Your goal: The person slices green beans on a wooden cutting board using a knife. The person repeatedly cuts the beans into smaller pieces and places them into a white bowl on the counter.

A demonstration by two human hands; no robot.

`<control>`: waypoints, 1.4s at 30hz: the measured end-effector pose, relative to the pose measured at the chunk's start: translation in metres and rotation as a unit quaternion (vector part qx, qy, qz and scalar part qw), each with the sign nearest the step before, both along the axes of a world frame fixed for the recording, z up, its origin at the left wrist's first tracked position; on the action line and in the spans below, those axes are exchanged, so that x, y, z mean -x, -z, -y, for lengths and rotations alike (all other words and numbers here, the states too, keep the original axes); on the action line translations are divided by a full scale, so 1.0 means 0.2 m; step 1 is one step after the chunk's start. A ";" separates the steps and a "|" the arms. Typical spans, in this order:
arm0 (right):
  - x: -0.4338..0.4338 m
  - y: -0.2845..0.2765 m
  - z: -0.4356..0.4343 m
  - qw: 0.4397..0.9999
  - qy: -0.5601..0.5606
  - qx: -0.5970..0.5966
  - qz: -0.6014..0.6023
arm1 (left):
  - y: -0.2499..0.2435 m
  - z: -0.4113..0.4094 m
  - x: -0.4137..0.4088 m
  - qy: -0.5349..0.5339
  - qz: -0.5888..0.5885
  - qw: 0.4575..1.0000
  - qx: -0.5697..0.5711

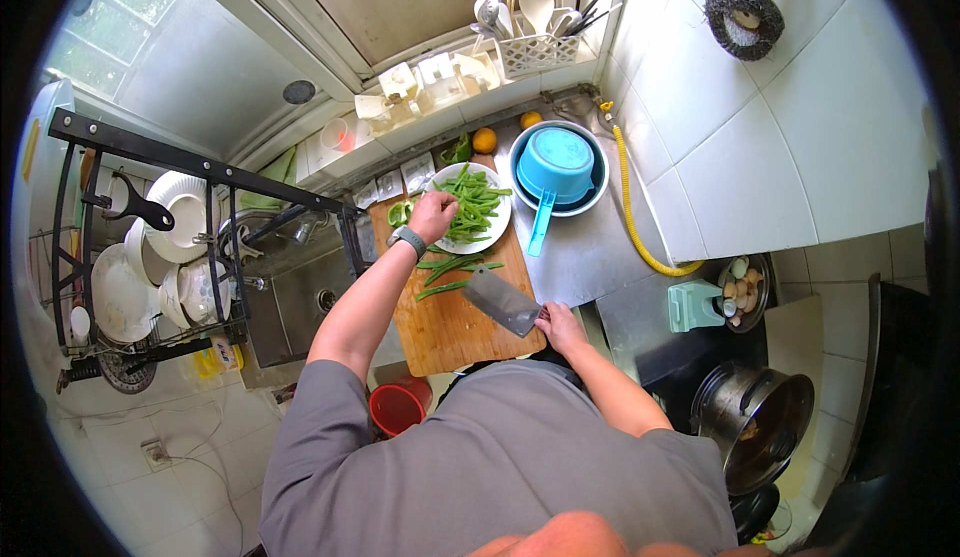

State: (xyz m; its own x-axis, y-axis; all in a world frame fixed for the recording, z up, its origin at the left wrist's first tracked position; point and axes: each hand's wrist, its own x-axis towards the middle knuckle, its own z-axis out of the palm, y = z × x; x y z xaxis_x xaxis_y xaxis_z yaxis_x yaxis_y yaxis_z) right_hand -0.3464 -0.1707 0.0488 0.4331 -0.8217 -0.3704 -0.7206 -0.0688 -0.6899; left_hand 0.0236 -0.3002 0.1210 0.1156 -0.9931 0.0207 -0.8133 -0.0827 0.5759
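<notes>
My right hand (561, 328) grips the handle of a cleaver (501, 302), whose broad blade lies flat over the wooden cutting board (450, 339). Over the left edge of a white plate (491, 233) is my left hand (435, 215), its fingers curled together at a heap of sliced green peppers (472, 197). Whether those fingers hold any strips cannot be told. More green strips (454, 264) lie on the board between the plate and the blade. A cut piece of green pepper (400, 214) sits left of the plate.
Right of the board, a blue plastic strainer (555, 163) rests upside down in a metal basin (602, 182). A sink (300, 302) and a black dish rack (202, 167) are at left. An orange (484, 140) lies behind the plate. A yellow hose (626, 197) runs along the right wall.
</notes>
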 end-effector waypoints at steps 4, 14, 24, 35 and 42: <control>-0.09 -0.08 0.05 0.996 -0.027 0.072 -0.039 | -0.03 -0.01 0.01 -0.053 -0.119 0.987 -0.098; -0.92 -0.34 0.72 0.982 0.008 0.120 0.148 | -0.04 -0.11 0.01 -0.052 -0.156 0.984 -0.066; -1.02 -0.14 0.90 0.985 -0.027 0.081 0.149 | 0.03 -0.14 -0.06 -0.085 -0.143 0.986 -0.015; -1.06 -0.27 0.90 0.960 0.016 -0.078 0.268 | 0.10 -0.12 -0.12 -0.152 -0.383 0.907 -0.090; -1.03 -0.23 0.95 0.985 -0.039 -0.019 0.166 | 0.10 -0.08 -0.10 -0.151 -0.418 0.887 -0.124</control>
